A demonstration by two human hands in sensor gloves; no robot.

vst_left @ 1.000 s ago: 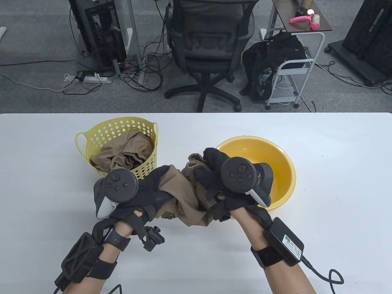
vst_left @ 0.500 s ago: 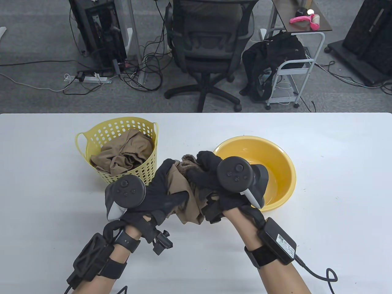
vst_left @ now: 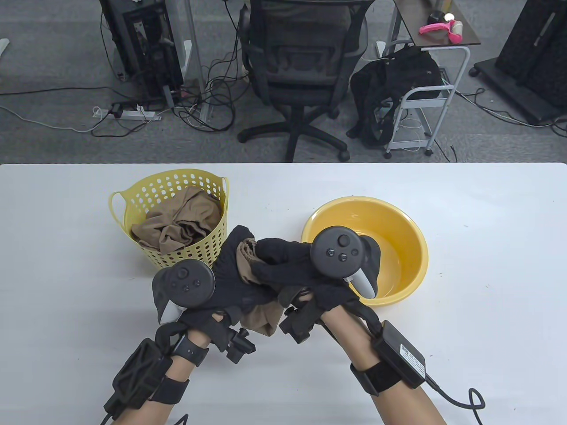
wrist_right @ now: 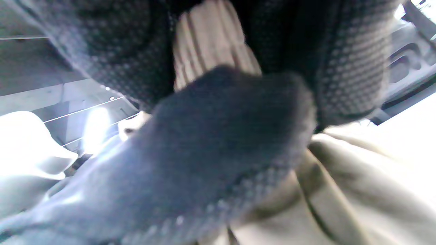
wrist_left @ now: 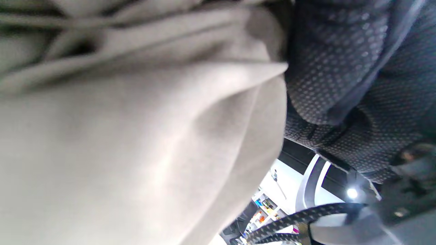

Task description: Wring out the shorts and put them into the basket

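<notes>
Since the earlier frames both hands have closed in toward each other and drifted left, away from the yellow basin point(vst_left: 390, 230), squeezing the shorts point(vst_left: 248, 259) from a loose spread into a tight wad with only scraps of tan cloth showing.

The left hand point(vst_left: 234, 283) is curled round the lower part of the wad, and the right hand point(vst_left: 288, 268) lies across the top with fingers wrapped over it. Both clamp the cloth, which hangs above the bench point(vst_left: 487, 310) between them, with a tail drooping below the left palm. The wrist views show little but folded fabric pressed against dotted glove.

The shorts look soft and limp. If wet, they are likely heavier than they seem and may drip or slip, so gripping the bunched middle, as now, seems surer than a hem.

The basket point(vst_left: 133, 195) stands just ahead and left of the left hand, very near it. It already holds a heap of similar tan cloth point(vst_left: 177, 221), and its near rim is the edge to lift over. The basin sits close on the right hand's outer side. The bench nearer the person lies open.
</notes>
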